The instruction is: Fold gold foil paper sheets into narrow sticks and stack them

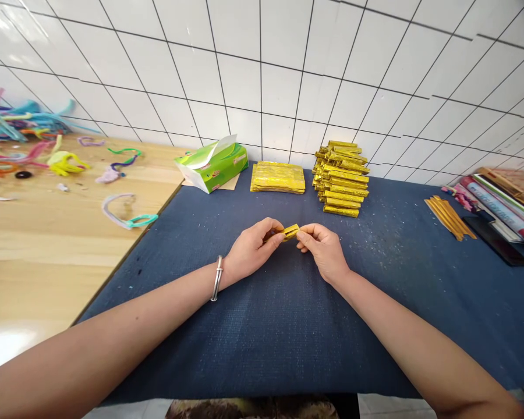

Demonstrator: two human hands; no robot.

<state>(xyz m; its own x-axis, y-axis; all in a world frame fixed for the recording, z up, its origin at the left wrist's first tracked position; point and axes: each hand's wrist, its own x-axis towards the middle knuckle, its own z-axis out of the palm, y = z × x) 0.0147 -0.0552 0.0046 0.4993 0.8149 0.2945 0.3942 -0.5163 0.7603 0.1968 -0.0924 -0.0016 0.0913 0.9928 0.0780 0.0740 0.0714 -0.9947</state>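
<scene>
A small folded strip of gold foil paper (291, 231) is held between my two hands above the dark blue cloth (262, 326). My left hand (257, 244) pinches its left end with thumb and fingers, and a bangle circles that wrist. At the strip's right end, my right hand (324, 250) closes its thumb and fingertips on the edge. Behind the hands lies a flat stack of gold foil sheets (278, 177). Right of that stack rises a pile of folded gold strips (343, 180).
A green tissue pack (218, 166) stands at the back left. Coloured pipe cleaners (30, 125) are scattered over the wooden table (70, 250) on the left. Far right are flat orange-gold strips (449, 216), a black phone-like slab (496, 240) and stacked books (504, 203). A tiled wall (240, 70) closes the back.
</scene>
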